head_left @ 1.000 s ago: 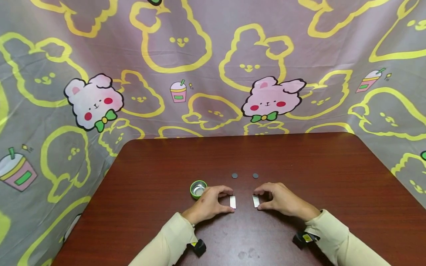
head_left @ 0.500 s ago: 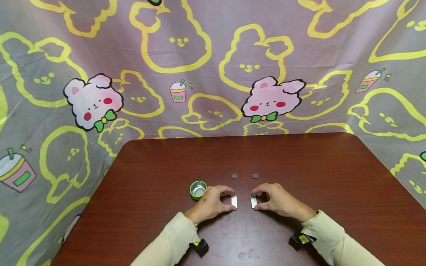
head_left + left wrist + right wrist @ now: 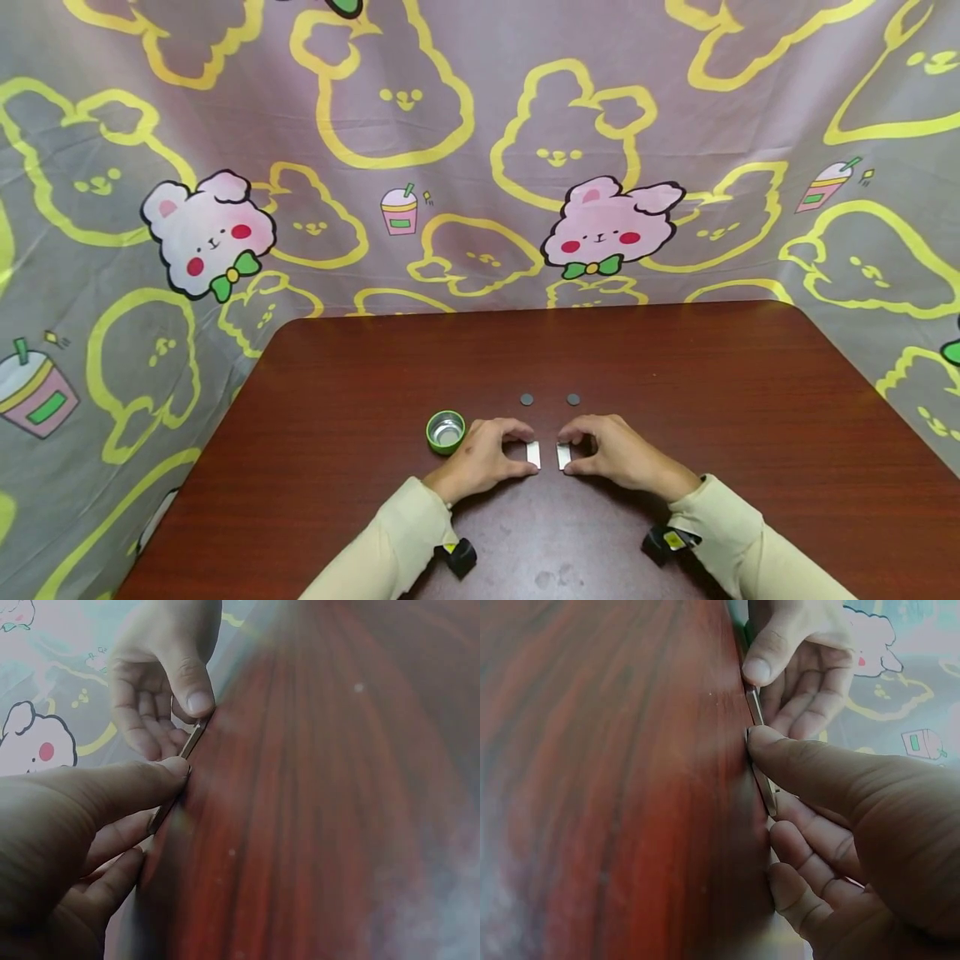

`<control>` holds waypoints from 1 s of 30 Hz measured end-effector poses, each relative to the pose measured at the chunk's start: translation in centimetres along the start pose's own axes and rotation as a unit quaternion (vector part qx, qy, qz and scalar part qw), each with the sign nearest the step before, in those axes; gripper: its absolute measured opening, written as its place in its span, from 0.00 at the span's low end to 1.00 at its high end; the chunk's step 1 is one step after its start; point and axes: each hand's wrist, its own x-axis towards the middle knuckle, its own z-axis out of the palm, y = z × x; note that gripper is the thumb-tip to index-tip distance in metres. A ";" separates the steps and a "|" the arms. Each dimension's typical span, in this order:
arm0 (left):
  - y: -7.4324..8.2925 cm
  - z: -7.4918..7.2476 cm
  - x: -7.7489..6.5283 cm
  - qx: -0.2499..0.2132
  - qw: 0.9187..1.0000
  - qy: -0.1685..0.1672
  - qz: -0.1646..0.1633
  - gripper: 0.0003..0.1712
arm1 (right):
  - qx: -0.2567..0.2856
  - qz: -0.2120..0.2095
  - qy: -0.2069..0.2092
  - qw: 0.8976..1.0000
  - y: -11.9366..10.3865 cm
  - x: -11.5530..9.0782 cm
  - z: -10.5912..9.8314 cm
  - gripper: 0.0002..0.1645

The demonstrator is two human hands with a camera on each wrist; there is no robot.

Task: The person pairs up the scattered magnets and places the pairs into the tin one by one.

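My left hand (image 3: 480, 460) pinches a thin silvery rectangular plate (image 3: 533, 455) by its two short ends, thumb near and fingers far. Facing it, my right hand (image 3: 626, 458) pinches a matching silvery plate (image 3: 563, 457) in the same way. A narrow gap of tabletop separates the two in the head view. From the left wrist, my plate (image 3: 168, 806) shows as a slim edge close to the wood, with the other hand beyond. In the right wrist view the right plate (image 3: 763, 784) likewise lies low, between thumb and fingers.
Two small dark grey discs, the left disc (image 3: 527, 400) and the right disc (image 3: 573, 400), lie beyond the hands. A round green-rimmed metal tin (image 3: 430, 433) stands just left of the left hand. The brown table (image 3: 360, 358) ends at a patterned curtain (image 3: 480, 275).
Both hands have slid inward across the table with their plates, so the gap between the plates has narrowed. The discs and the tin have stayed in place.
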 end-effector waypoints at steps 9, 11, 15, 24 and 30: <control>0.6 0.4 0.5 0.024 1.000 -0.005 -0.006 0.23 | -0.005 0.003 -0.005 1.000 -0.2 0.4 0.3 0.18; 0.7 0.4 0.5 0.027 1.000 -0.006 -0.009 0.23 | -0.006 0.003 -0.007 1.000 -0.3 0.5 0.4 0.18; 0.6 0.5 0.6 0.023 1.000 -0.008 -0.016 0.23 | -0.002 0.009 -0.007 1.000 -0.3 0.5 0.4 0.19; 0.9 -0.4 0.5 -0.067 0.997 -0.017 -0.043 0.31 | -0.012 0.001 -0.016 1.000 -0.3 0.4 0.3 0.24; 1.1 -1.9 0.5 -0.127 0.991 -0.010 -0.034 0.31 | -0.025 -0.014 -0.035 0.999 -0.4 0.7 0.1 0.24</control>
